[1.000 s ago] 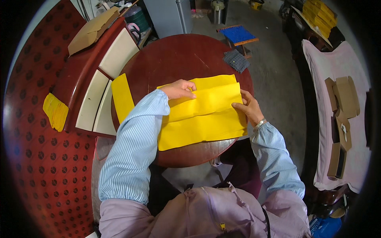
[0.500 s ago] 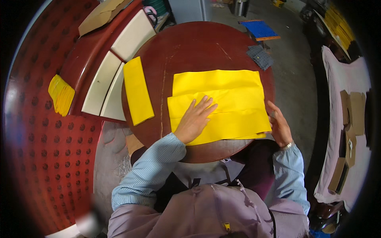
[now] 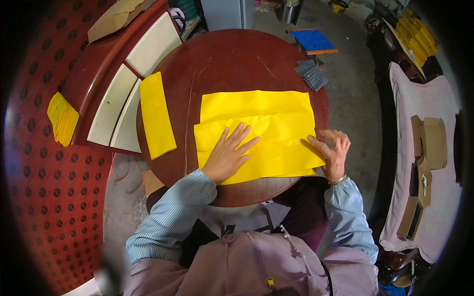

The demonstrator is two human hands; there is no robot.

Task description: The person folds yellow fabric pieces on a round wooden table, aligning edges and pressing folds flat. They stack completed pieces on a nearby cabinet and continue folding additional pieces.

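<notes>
A large yellow folded sheet (image 3: pixel 281 129), of cloth or paper, lies on the round dark red table (image 3: pixel 237 59). It is in layers, with a crease across its middle and loose edges at the near right. My left hand (image 3: pixel 228 155) rests flat on its left half, fingers spread. At its right edge is my right hand (image 3: pixel 335 154), a finger or thumb reaching over the sheet and the other fingers bent and apart. No grip on the edge can be made out. To the left lies a narrow folded yellow piece (image 3: pixel 158 116).
A grey textured mat (image 3: pixel 311 75) sits at the table's far right rim. Beyond it is a blue-topped stool (image 3: pixel 313 41). A stack of yellow pieces (image 3: pixel 63 120) lies on the red patterned surface at left. Open cardboard boxes (image 3: pixel 428 143) lie on a pink-covered surface at right.
My right hand has moved from beside the sheet's right edge to over it, its fingers now bent. My left hand stays on the sheet. The whole view has shifted slightly.
</notes>
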